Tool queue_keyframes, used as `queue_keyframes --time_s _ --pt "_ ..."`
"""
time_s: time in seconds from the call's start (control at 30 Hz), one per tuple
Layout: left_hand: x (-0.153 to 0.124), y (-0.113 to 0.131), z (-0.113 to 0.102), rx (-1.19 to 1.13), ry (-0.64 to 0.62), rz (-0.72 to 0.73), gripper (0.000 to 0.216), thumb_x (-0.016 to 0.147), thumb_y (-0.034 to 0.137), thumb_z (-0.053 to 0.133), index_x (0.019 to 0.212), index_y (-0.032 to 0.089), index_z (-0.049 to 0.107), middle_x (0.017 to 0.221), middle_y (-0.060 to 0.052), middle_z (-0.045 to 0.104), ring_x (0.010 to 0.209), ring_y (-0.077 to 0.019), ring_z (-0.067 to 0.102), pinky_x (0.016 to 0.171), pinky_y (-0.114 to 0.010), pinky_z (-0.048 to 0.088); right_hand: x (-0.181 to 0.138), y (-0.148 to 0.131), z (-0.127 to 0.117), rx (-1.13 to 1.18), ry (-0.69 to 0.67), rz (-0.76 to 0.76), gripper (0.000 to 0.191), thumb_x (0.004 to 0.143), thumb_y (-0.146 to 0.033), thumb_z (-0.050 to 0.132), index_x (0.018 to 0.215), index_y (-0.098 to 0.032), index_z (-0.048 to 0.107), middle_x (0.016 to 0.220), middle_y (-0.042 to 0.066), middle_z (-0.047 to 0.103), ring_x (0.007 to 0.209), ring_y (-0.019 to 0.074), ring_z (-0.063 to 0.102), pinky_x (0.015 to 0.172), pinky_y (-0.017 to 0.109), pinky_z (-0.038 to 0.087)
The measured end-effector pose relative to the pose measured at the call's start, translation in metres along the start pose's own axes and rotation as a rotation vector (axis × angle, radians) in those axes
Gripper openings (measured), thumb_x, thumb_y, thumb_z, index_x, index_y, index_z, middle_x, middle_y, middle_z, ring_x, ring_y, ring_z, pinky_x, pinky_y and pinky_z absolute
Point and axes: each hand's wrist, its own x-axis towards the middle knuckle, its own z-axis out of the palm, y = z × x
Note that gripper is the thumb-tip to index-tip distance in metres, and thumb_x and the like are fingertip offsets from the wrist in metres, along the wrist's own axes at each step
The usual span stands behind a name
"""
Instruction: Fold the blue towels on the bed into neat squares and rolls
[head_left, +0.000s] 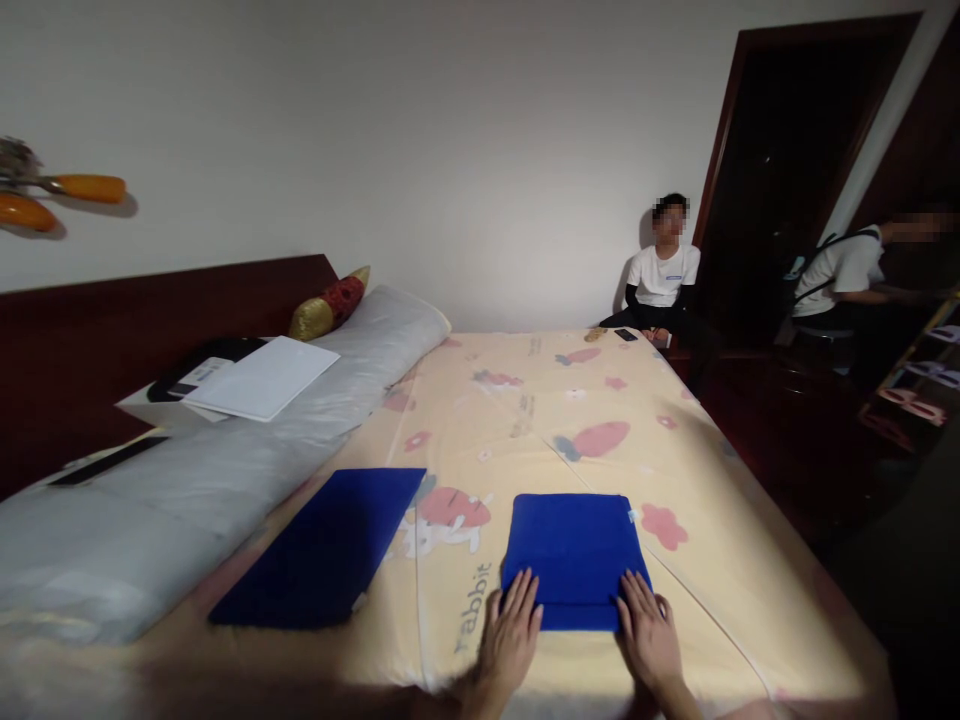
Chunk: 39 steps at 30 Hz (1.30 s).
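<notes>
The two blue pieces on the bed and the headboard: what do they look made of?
Folded blue piece under both hands, left and right: likely cloth, matte with soft rounded edges. Darker blue piece beside it: probably fabric too, lying flat and matte, though its straight edges leave it open. Headboard: looks like dark reddish wood or veneer with a smooth, faintly glossy finish.

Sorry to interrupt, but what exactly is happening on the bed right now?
A person is leaning over the bed with both hands flat on a folded blue cloth: the left hand and the right hand press on its near edge. A second, darker blue cloth lies untouched to the left, beside a long grey bolster. Two other people are at the far end of the room.
</notes>
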Motion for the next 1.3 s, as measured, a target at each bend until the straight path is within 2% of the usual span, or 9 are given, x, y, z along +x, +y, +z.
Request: queue_keyframes --time_s 0.13,0.33,0.53,0.7,0.87,0.97,1.1,1.17,1.3 --pt "-0.01 -0.015 -0.002 0.052 0.078 -0.128 0.042 0.096 0.026 0.04 0.136 0.027 0.052 0.14 -0.006 0.055 0.129 -0.0254 0.048 0.107 -0.047 0.035 -0.009 0.021 -0.003 -0.032 0.061 0.045 0.044 0.097 -0.037 0.033 0.132 -0.023 0.056 0.141 0.008 0.052 0.134 0.0261 0.043 0.103 0.047 0.033" --pt "-0.014 0.012 0.003 -0.004 0.124 -0.112 0.041 0.093 0.014 0.038 0.124 0.026 0.062 0.121 -0.005 0.067 0.114 -0.0231 0.058 0.102 -0.04 0.041 -0.023 0.007 -0.006 0.029 0.13 -0.114 0.039 0.093 -0.026 0.04 0.127 -0.026 0.058 0.136 0.005 0.057 0.125 0.0237 0.051 0.101 0.041 0.034" --pt "-0.019 0.022 0.005 -0.099 -0.011 0.039 0.051 0.084 0.015 0.046 0.132 0.028 0.054 0.132 -0.003 0.061 0.12 -0.0251 0.054 0.103 -0.041 0.043 -0.03 0.005 -0.007 0.064 0.109 -0.12 0.038 0.089 -0.028 0.049 0.125 -0.03 0.058 0.126 0.003 0.064 0.114 0.0233 0.057 0.096 0.038 0.036" --pt "-0.012 0.021 -0.005 -0.124 -0.107 0.005 0.059 0.079 0.009 0.045 0.133 0.029 0.053 0.134 -0.002 0.059 0.121 -0.0238 0.051 0.105 -0.041 0.04 -0.025 0.003 -0.005 0.067 0.086 -0.095 0.036 0.09 -0.025 0.048 0.124 -0.03 0.058 0.122 0.003 0.065 0.111 0.0228 0.057 0.093 0.037 0.035" --pt "-0.004 0.015 -0.011 -0.117 -0.119 -0.018 0.05 0.082 0.011 0.046 0.126 0.031 0.058 0.128 -0.001 0.062 0.119 -0.0239 0.052 0.108 -0.042 0.036 -0.014 -0.003 -0.017 0.023 0.073 -0.045 0.034 0.084 -0.02 0.05 0.114 -0.027 0.063 0.119 0.005 0.065 0.109 0.0242 0.055 0.095 0.04 0.033" --pt "0.0 0.013 -0.009 -0.107 -0.116 -0.07 0.043 0.082 0.012 0.047 0.119 0.028 0.062 0.125 -0.002 0.064 0.121 -0.0224 0.053 0.111 -0.041 0.033 -0.007 -0.008 -0.029 -0.002 0.003 -0.005 0.031 0.08 -0.016 0.048 0.102 -0.026 0.067 0.107 0.006 0.066 0.103 0.0247 0.056 0.093 0.042 0.033" --pt "0.008 0.014 -0.003 -0.093 -0.229 -0.165 0.045 0.08 0.01 0.048 0.121 0.023 0.062 0.127 -0.005 0.065 0.126 -0.0217 0.052 0.114 -0.041 0.029 0.004 -0.015 -0.04 -0.027 -0.105 0.025 0.022 0.079 -0.016 0.047 0.08 -0.023 0.068 0.095 0.008 0.067 0.098 0.0274 0.056 0.092 0.046 0.033" --pt "0.013 0.018 0.0 -0.081 -0.249 -0.194 0.048 0.081 0.009 0.045 0.125 0.019 0.06 0.129 -0.009 0.063 0.128 -0.0243 0.05 0.114 -0.045 0.028 0.009 -0.021 -0.041 -0.05 -0.111 0.065 0.025 0.079 -0.015 0.045 0.083 -0.021 0.069 0.098 0.011 0.067 0.099 0.029 0.056 0.093 0.048 0.033" --pt "0.019 0.039 0.007 -0.098 -0.192 -0.172 0.053 0.081 0.008 0.041 0.13 0.019 0.056 0.14 -0.008 0.055 0.134 -0.0259 0.043 0.114 -0.046 0.03 0.015 -0.041 -0.032 0.0 -0.081 0.071 0.043 0.079 -0.009 0.041 0.111 -0.021 0.067 0.116 0.01 0.066 0.108 0.0269 0.056 0.099 0.046 0.031"
